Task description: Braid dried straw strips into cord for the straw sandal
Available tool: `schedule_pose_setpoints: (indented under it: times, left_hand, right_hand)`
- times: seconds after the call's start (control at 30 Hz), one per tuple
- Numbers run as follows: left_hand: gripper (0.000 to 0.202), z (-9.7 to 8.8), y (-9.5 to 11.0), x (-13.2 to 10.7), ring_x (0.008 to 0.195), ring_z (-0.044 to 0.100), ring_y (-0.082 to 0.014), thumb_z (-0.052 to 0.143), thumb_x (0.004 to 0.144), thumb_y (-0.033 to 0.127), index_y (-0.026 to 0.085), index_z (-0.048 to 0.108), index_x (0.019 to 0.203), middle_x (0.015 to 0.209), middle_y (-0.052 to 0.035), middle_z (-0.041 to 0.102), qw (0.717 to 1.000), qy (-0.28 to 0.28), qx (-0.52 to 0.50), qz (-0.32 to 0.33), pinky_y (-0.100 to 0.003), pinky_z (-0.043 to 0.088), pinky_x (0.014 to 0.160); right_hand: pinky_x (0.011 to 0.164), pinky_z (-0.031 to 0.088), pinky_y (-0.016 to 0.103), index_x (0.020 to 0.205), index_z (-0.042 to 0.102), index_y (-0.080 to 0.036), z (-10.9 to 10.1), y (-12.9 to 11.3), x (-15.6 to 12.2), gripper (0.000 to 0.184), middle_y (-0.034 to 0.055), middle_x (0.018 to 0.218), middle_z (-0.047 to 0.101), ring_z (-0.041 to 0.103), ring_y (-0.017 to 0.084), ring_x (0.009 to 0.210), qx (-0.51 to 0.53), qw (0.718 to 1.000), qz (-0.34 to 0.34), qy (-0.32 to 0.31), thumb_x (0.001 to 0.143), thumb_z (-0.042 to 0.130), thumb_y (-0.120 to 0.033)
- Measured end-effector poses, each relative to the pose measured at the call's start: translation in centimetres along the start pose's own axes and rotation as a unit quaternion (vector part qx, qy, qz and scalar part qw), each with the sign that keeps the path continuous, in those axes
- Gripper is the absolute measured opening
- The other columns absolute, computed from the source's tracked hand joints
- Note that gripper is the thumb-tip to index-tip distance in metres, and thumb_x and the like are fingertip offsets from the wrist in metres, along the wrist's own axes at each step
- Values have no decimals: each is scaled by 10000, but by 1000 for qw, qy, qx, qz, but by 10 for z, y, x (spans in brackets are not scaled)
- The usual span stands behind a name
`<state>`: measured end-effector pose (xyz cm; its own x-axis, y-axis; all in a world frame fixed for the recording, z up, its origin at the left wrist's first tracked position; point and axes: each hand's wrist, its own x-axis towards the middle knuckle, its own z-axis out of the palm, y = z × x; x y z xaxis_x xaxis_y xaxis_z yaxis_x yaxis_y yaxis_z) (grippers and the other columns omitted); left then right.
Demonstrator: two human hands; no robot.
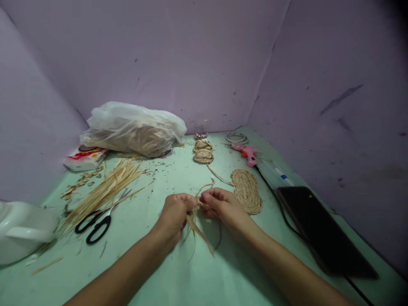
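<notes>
My left hand (176, 212) and my right hand (223, 206) meet at the middle of the green table (178, 276), both closed in a pinch on a braid of dried straw strands (199, 221). Loose strand ends hang down from between the fingers toward me. The braided cord (219, 175) runs away from my hands to an oval woven straw mat (247, 191) lying just right of my right hand.
Black scissors (95, 223) lie on a bundle of loose straw (105, 191) at the left. A plastic bag of straw (134, 129) sits at the back. Small woven rounds (203, 151), a pink glue gun (246, 152), a dark phone (318, 229) and a white container (22, 229) surround.
</notes>
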<state>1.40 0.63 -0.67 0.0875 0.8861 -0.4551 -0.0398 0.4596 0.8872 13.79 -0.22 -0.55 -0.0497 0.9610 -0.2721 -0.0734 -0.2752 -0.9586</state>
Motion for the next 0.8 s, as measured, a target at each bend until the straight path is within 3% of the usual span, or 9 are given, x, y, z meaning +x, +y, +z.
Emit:
schedule_pose_setpoints:
  times: [0.1, 0.23, 0.37, 0.47, 0.67, 0.8]
  left_hand:
    - [92, 2, 0, -1, 301, 221, -20, 519, 524, 196, 134, 462, 487, 340, 64, 349, 1000, -5, 11, -4, -181, 118, 338]
    - [92, 2, -1, -3, 348, 248, -27, 510, 536, 200, 127, 472, 495, 375, 57, 362, 998, -32, 55, 15, -188, 159, 379]
    - [120, -1, 3, -5, 403, 251, -36, 507, 526, 203, 131, 439, 457, 405, 57, 335, 983, -127, 116, 70, -198, 172, 416]
    - [130, -2, 5, -8, 410, 234, -39, 482, 526, 188, 141, 406, 432, 407, 61, 306, 967, -179, 157, 94, -206, 157, 419]
    - [148, 0, 2, -10, 426, 221, -44, 485, 571, 187, 145, 399, 458, 426, 63, 288, 965, -188, 144, 109, -207, 159, 424]
    - [177, -4, 2, -6, 419, 290, -49, 541, 580, 232, 134, 437, 476, 432, 44, 375, 980, -152, 95, 89, -199, 199, 426]
  right_hand:
    - [529, 438, 237, 682, 553, -132, 2, 4, 4, 145, 1, 588, 532, 510, 92, 520, 97, 992, 57, -61, 647, 587, -269]
    - [488, 409, 181, 644, 566, -117, -4, 2, 8, 183, 12, 598, 552, 484, 61, 499, 117, 992, 40, -8, 632, 625, -289]
    - [493, 431, 215, 581, 542, -119, -7, 1, 11, 170, 18, 572, 568, 497, 71, 462, 146, 988, 56, -12, 584, 647, -252]
    - [420, 379, 192, 529, 519, -123, -2, 7, 12, 155, -10, 467, 523, 442, 54, 385, 145, 988, 43, -4, 586, 623, -222]
    - [398, 325, 165, 508, 504, -120, 3, 10, 12, 156, -31, 415, 475, 390, 35, 365, 126, 992, 28, 8, 632, 582, -171]
    - [475, 424, 217, 680, 542, -115, 0, -2, 3, 197, 5, 542, 523, 491, 78, 446, 151, 977, 124, -85, 766, 461, -272]
